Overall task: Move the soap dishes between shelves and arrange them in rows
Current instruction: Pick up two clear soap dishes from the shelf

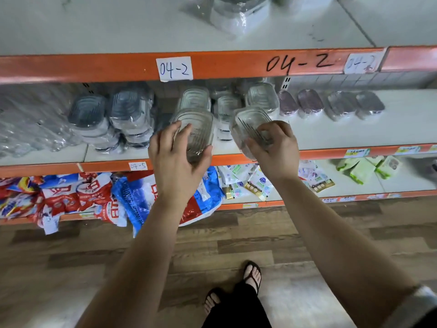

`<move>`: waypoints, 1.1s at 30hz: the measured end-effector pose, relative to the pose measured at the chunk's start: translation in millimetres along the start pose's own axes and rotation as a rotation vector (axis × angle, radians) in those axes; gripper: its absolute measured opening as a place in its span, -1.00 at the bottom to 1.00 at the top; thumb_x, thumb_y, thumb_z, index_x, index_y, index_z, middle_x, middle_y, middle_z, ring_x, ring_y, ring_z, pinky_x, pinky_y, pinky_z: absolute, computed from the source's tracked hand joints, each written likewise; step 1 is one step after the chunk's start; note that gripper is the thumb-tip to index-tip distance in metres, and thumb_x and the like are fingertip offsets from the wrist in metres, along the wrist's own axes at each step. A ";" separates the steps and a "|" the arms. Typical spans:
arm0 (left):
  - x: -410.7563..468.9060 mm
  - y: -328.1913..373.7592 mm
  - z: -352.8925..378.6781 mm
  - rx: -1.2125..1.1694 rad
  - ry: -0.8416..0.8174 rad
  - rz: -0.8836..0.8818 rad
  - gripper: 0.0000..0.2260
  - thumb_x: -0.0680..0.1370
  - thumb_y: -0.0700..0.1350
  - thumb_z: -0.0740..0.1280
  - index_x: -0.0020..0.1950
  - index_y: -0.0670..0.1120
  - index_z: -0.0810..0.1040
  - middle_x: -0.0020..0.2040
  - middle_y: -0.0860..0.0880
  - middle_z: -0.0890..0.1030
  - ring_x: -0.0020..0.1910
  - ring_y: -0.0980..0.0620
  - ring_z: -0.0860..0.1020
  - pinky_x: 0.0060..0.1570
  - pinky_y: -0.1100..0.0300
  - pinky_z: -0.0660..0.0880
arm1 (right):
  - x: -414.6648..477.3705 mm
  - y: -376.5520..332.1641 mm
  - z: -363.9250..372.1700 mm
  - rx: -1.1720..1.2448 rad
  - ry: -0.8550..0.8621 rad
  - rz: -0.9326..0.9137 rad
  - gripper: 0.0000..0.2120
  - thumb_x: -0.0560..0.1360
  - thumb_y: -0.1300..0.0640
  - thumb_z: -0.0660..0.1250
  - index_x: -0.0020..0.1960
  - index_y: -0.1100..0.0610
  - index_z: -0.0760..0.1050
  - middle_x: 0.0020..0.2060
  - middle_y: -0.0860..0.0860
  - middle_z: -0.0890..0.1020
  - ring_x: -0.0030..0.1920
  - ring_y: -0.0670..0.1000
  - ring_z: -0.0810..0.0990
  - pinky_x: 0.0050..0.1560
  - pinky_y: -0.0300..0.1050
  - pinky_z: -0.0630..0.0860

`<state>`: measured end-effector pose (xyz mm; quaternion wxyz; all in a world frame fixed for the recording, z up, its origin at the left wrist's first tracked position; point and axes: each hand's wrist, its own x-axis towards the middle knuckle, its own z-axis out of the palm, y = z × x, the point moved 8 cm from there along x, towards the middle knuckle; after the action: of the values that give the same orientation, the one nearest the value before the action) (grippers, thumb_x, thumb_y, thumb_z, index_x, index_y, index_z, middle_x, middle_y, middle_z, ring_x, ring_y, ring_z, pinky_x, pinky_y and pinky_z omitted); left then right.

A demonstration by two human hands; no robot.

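Both hands work apart at the front edge of the middle shelf (354,131). Left hand (175,162) grips a clear soap dish (197,129), fingers and thumb curled round its near end. Right hand (275,150) grips a second clear dish (248,121), which is tilted. Grey dishes (88,114) lie on the shelf to the left and purple dishes (309,101) to the right.

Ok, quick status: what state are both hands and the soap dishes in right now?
Left hand: grips the left clear dish.
Right hand: grips the right clear dish.
Left clear dish: wrapped, held at the front of the middle shelf.
Right clear dish: wrapped, held tilted.
Grey dishes: wrapped, stacked on the middle shelf, left.
Purple dishes: wrapped, side by side on the middle shelf, right.
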<state>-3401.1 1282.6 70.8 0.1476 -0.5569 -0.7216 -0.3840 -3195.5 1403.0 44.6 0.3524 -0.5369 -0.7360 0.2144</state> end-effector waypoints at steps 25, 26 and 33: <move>4.6 -78.7 80.8 -0.047 0.073 -0.009 -0.57 0.53 0.11 0.37 0.22 -0.19 0.62 0.22 -0.17 0.58 0.20 -0.18 0.45 0.27 -0.01 0.34 | 126.0 7.1 147.5 -0.511 0.001 -0.123 -0.57 0.61 -0.19 0.07 0.22 0.05 0.54 0.20 0.06 0.52 0.26 0.23 0.36 0.21 0.08 0.26; 7.3 -79.1 81.6 -0.050 0.080 -0.009 -0.57 0.53 0.11 0.38 0.22 -0.19 0.62 0.22 -0.17 0.58 0.20 -0.19 0.45 0.25 -0.04 0.36 | 123.3 6.9 146.1 -0.496 0.009 -0.155 -0.58 0.60 -0.17 0.09 0.22 0.06 0.55 0.19 0.05 0.53 0.25 0.22 0.37 0.21 0.07 0.28; 38.1 -72.5 89.7 -0.076 0.139 -0.019 -0.59 0.51 0.10 0.42 0.20 -0.18 0.64 0.20 -0.16 0.59 0.18 -0.19 0.48 0.23 -0.04 0.38 | 78.4 9.6 131.2 -0.302 0.102 -0.345 -0.75 0.58 0.03 0.21 0.09 0.14 0.59 0.01 0.11 0.59 0.02 0.22 0.48 0.08 0.11 0.42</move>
<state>-3461.1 1367.3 7.6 0.1722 -0.5274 -0.6997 -0.4502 -3301.4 1488.3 -26.0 0.3364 -0.4597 -0.8218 0.0111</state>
